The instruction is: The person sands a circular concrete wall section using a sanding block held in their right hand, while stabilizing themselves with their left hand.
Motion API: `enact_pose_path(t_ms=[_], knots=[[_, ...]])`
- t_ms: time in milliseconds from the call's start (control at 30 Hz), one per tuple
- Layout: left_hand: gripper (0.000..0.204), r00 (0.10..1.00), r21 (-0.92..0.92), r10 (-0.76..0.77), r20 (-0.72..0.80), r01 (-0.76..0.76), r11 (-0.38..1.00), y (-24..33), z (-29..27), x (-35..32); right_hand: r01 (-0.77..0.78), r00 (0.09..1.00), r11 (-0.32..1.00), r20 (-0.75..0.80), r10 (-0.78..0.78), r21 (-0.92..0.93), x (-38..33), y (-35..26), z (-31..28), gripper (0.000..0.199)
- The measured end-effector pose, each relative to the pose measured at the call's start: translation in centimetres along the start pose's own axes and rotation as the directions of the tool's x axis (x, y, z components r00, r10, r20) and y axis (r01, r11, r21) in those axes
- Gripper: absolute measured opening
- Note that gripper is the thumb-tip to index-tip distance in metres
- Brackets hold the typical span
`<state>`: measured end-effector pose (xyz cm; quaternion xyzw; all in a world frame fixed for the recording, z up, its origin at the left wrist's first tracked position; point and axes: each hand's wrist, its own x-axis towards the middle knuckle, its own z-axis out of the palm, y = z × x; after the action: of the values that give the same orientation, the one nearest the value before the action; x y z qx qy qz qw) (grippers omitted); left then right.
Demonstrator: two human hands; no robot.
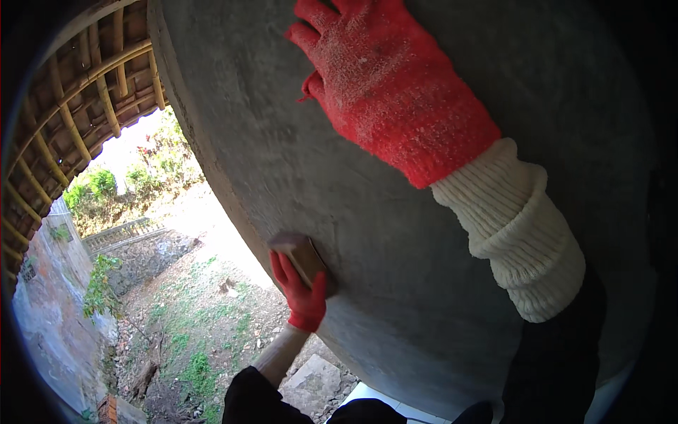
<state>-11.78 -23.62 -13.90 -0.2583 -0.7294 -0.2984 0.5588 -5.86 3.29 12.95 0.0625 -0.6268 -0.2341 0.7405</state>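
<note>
**Block at the wall's edge, spread glove above**

We find the brown rectangular block [305, 260] near the left edge of the gray plastered wall [409, 268], one broad face apparently flat to the surface. The left grip [302, 305], in a red glove, is clamped on it — fingers along one side, thumb along the other — which, we judge, leaves the wall-side face free and allows pressure from behind. The right grip [395, 92], higher up, has its fingers apart and holds nothing; its dusty red glove seems laid on the plaster, probably as a brace. Some fingertips run out of view, so we cannot tell how firmly they bear. A white ribbed cuff [498, 222] likely shields that forearm from dust.
</note>
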Motion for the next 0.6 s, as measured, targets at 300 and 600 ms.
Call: enact_pose_path(t_ms=[300, 600], knots=[[0.076, 0.989, -0.074, 0.032, -0.143, -0.043, 0.996, 3.9, -2.1, 19.7, -0.017, 0.996, 0.998, 0.084, 0.021, -0.056, -0.3, -0.3, 0.5, 0.053], [0.09, 0.997, 0.068, 0.064, -0.032, -0.062, 0.996, 5.4, 0.5, 6.3, -0.032, 0.993, 0.997, 0.113, 0.039, -0.063, -0.4, -1.1, 0.9, 0.052]])
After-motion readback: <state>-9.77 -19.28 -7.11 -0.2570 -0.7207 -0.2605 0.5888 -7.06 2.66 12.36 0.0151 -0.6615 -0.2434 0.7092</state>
